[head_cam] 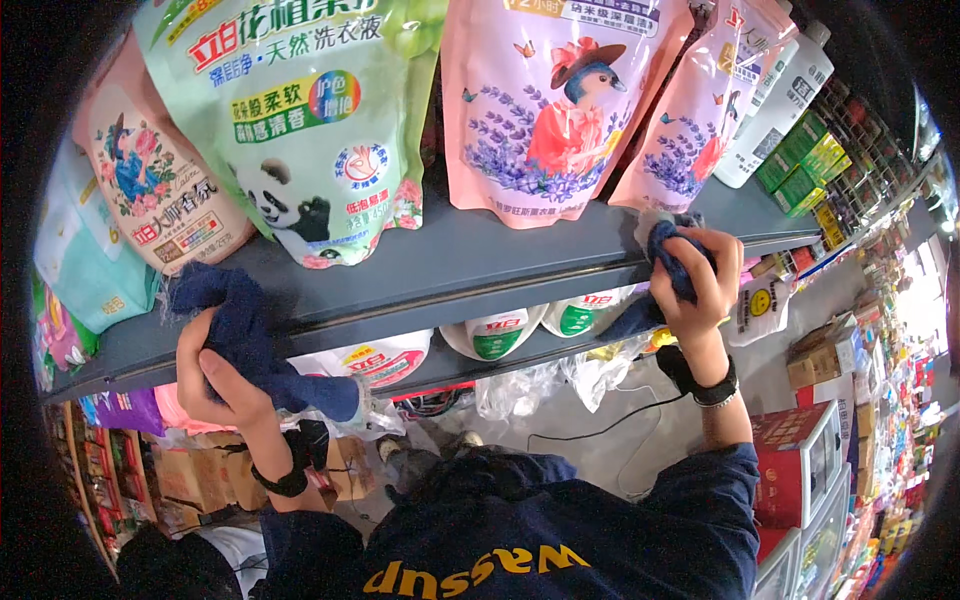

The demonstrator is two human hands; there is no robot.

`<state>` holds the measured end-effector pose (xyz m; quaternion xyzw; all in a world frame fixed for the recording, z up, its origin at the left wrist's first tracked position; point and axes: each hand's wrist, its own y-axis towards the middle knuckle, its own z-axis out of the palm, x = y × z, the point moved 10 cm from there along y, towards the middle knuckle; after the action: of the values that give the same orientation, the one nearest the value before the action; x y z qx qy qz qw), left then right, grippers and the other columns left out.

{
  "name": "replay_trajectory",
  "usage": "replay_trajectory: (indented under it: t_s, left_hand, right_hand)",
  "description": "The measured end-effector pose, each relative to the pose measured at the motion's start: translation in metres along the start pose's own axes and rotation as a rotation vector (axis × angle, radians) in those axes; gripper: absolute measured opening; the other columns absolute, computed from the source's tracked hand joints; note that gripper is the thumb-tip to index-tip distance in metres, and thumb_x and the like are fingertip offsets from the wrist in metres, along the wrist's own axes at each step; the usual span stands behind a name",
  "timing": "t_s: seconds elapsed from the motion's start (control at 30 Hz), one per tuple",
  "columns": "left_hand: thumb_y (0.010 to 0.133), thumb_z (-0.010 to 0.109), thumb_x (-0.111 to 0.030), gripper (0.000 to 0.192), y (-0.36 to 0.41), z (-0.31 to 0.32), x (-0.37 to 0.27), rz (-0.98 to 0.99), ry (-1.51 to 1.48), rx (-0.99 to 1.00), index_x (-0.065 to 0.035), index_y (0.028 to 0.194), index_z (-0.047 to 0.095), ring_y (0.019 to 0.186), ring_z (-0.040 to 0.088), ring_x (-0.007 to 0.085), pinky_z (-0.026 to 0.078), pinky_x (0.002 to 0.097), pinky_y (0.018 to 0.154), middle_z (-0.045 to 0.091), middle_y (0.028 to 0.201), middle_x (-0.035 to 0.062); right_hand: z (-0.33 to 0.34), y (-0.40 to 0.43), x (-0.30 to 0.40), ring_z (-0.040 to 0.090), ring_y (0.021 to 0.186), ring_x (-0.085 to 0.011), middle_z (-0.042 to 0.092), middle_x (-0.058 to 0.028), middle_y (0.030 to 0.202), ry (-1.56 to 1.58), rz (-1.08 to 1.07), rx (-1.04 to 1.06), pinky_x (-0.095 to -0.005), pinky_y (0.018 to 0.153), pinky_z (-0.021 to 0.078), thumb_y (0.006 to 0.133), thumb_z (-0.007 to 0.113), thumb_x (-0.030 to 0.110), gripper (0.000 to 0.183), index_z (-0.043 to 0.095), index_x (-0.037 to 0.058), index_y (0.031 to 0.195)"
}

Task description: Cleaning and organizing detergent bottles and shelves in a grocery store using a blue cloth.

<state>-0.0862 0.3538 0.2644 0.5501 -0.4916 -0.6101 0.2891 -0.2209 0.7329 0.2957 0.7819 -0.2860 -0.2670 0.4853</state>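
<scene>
My left hand (225, 375) grips a bunched dark blue cloth (236, 315) at the front edge of a grey metal shelf (480, 259), near the left end. Another dark blue cloth (679, 262) is in my right hand (697, 285), pressed on the shelf edge further right, just below a pink detergent pouch (675, 150). Between my hands and behind them stand a green laundry detergent pouch with a panda (300, 150) and a larger pink pouch with a bird in a hat (555, 120). A pink detergent bottle (157, 172) leans at the left.
White bottles (499, 334) stand on the lower shelf. A white bottle (776, 105) and green boxes (802, 165) are at the upper shelf's right. Plastic bags (525, 386) hang below. A black cable (600, 431) crosses the floor; cardboard boxes (199, 476) and red boxes (787, 465) flank me.
</scene>
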Motion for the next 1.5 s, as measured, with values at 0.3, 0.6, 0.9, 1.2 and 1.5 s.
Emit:
replay_trajectory:
  t_s: [0.3,0.6,0.9,1.2,1.5]
  left_hand:
    - [0.085,0.037,-0.027,0.043,-0.004,-0.001,0.0,-0.03,0.002,-0.04,0.0104,0.085,0.059,0.076,0.057,0.0266,0.043,0.0345,0.073,0.061,0.083,0.0187]
    - [0.084,0.037,-0.028,0.044,-0.002,0.004,-0.01,0.069,0.016,0.004,0.0107,0.087,0.058,0.076,0.058,0.029,0.044,0.0353,0.075,0.061,0.083,0.0198]
    - [0.085,0.035,-0.034,0.048,0.011,-0.069,0.092,0.016,0.069,-0.148,0.007,0.087,0.061,0.076,0.058,0.0225,0.044,0.0319,0.075,0.063,0.084,0.0137]
    - [0.084,0.034,-0.037,0.053,0.024,-0.091,0.116,0.14,0.109,-0.044,0.0097,0.089,0.059,0.077,0.059,0.0255,0.048,0.0356,0.075,0.062,0.085,0.0188]
    - [0.079,0.046,-0.027,0.037,-0.005,-0.077,0.099,0.036,0.23,-0.18,0.0068,0.088,0.059,0.077,0.059,0.0245,0.047,0.0358,0.075,0.062,0.085,0.017]
  right_hand:
    - [-0.007,-0.019,-0.146,0.056,0.08,-0.0244,0.056,-0.0114,0.083,-0.16,0.43,0.194,-0.0304,0.073,0.0425,0.076,0.062,0.012,0.015,0.061,0.0023,0.088]
    - [-0.009,-0.035,-0.253,0.06,0.087,-0.0232,0.062,-0.0156,0.095,-0.218,0.635,0.286,-0.0292,0.078,0.043,0.082,0.059,0.027,0.034,0.06,-0.0004,0.1]
    - [-0.018,-0.047,-0.266,0.057,0.094,-0.0208,0.06,-0.0148,0.103,-0.217,0.581,0.237,-0.0286,0.083,0.041,0.082,0.059,0.025,0.034,0.058,-0.0009,0.105]
    - [-0.033,-0.06,-0.268,0.055,0.099,-0.0144,0.058,-0.0097,0.111,-0.249,0.402,0.036,-0.0248,0.085,0.0396,0.086,0.051,0.014,0.027,0.058,0.0081,0.111]
    - [-0.049,-0.074,-0.254,0.056,0.085,-0.0164,0.062,-0.0108,0.099,-0.178,0.638,-0.166,-0.0269,0.078,0.0424,0.08,0.061,0.032,0.042,0.059,-0.0007,0.105]
